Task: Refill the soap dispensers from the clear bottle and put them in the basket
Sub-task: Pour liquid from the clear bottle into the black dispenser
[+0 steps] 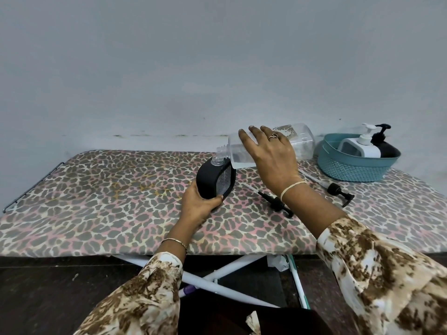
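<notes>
The right hand [271,155] grips the clear bottle [300,143] from above, fingers curled over its side. The left hand [198,204] wraps round the bottom of a black dispenser [210,180], thumb on its front edge. The bottle lies almost level, its open mouth touching the dispenser's bare neck, so the pour is the step in hand. Whether liquid is running, or how full the dispenser is, I cannot tell.

Just right of the dispenser, 2 black pumps lie on the table [121,201]: the near pump [278,201] partly under the right wrist, the far pump [338,189] close to the basket [343,170]. The basket stands at the table's far right corner and holds 2 capped dispensers, a white one [360,146] and a second black one [384,146], side by side.

By my reading, 2 dispensers are done and this is the third. What is left is to finish the pour, screw a pump on and put the dispenser in the basket. The spare pump may belong to the clear bottle.

The right arm reaches forward, wrist bent down, back of the hand up, the bottle's base pointing at the basket. The left forearm comes in lower, holding the dispenser tilted with its neck leaning toward the bottle's mouth and its base lifted off the table.
</notes>
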